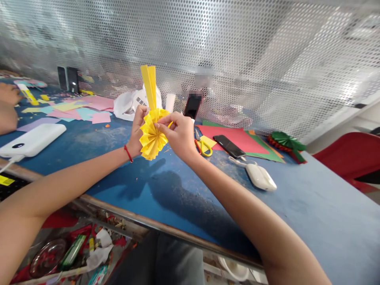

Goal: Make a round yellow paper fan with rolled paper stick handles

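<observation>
A yellow pleated paper rosette (152, 143) is held up above the blue table, a folded yellow paper strip (149, 85) standing up from its top. My left hand (137, 132) grips the rosette from behind at its left side, its fingers partly hidden by the paper. Across the front comes my right hand (179, 132), thumb and fingers pinched at the rosette's middle and right edge. Yellow-handled scissors (204, 147) lie on the table right of the right hand.
Coloured paper sheets (234, 138), a black phone (229, 146) and a white earphone case (260, 176) lie at right. Behind them is a green rosette (285, 142). Paper scraps (80, 107), a white power bank (34, 139) and another person's hand (8, 94) are at left. A perforated metal screen (267, 47) borders the back.
</observation>
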A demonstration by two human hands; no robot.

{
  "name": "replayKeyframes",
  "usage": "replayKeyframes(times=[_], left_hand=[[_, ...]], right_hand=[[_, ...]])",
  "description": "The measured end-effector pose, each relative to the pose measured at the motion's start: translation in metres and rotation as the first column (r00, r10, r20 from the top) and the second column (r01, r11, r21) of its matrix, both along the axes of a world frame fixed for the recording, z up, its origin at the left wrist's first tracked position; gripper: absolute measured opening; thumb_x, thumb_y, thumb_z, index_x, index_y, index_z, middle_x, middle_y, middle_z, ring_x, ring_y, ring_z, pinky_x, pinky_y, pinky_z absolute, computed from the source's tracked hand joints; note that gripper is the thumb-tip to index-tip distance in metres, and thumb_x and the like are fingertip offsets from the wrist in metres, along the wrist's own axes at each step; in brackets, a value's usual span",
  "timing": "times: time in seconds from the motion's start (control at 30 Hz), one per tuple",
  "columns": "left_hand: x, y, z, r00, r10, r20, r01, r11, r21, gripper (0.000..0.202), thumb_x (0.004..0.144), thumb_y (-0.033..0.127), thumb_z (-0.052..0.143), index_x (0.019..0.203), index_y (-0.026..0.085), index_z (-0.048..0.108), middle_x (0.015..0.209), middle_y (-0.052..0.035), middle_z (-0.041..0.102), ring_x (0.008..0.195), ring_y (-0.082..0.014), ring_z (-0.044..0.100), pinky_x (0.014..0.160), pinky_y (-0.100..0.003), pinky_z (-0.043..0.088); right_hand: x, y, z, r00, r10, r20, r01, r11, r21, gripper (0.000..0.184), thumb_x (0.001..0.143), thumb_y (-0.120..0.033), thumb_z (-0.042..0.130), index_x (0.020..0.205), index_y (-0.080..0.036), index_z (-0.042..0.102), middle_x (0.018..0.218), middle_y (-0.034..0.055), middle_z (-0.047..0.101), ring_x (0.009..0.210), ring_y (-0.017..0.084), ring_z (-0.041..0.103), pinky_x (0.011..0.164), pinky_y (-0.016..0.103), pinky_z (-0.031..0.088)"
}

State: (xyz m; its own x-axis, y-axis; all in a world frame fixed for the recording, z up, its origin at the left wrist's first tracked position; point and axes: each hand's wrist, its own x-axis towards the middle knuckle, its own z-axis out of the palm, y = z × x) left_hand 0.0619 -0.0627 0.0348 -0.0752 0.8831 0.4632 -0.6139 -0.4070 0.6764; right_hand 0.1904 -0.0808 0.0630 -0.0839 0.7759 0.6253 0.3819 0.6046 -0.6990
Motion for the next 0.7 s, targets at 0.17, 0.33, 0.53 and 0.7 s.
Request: replayKeyframes(times=[0.17,0.33,0.53,0.7], left_hand=[[-0.004,-0.005,0.000,0.977,0.180,-0.118,-0.149,0.961,0.232,0.033,0.086,0.030,0.091,0.084,0.028,0.058,0.080,0.0022,0.054,0.070,-0.0180,0.045,0.063,-0.031,0.042],[-0.009,0.000,0.000,0.950,0.246,-0.192,-0.181,0.935,0.304,0.042,0.082,0.059,0.093,0.084,0.031,0.062,0.079,0.0003,0.051,0.067,-0.0193,0.038,0.060,-0.034,0.032],[-0.014,0.009,-0.001,0.929,0.037,-0.369,0.010,0.992,0.126,0.052,0.073,0.061,0.095,0.075,0.025,0.057,0.067,0.0007,0.045,0.060,-0.0157,0.034,0.053,-0.030,0.027],[-0.019,0.012,0.000,0.917,-0.049,-0.395,0.074,0.996,0.048,0.042,0.086,0.050,0.089,0.076,0.023,0.058,0.069,0.0007,0.051,0.061,-0.0144,0.042,0.054,-0.026,0.036]], right_hand=[[0.003,0.000,0.007,0.997,0.072,0.007,-0.072,0.997,-0.042,0.009,0.084,-0.014,0.080,0.079,-0.018,0.074,0.085,0.0012,0.073,0.072,0.013,0.054,0.066,0.030,0.036],[0.010,0.005,0.012,0.985,0.173,-0.001,-0.171,0.975,-0.142,0.013,0.081,-0.019,0.080,0.075,-0.019,0.070,0.076,-0.0005,0.069,0.069,0.012,0.053,0.068,0.030,0.040],[0.015,0.010,0.012,0.978,0.190,0.081,-0.178,0.975,-0.133,0.012,0.080,-0.017,0.076,0.073,-0.019,0.066,0.074,-0.0024,0.065,0.068,0.012,0.047,0.070,0.029,0.037],[0.022,0.011,0.017,0.965,0.232,0.121,-0.208,0.960,-0.186,0.016,0.089,-0.018,0.072,0.074,-0.017,0.066,0.074,-0.0013,0.063,0.072,0.013,0.051,0.072,0.030,0.038]])
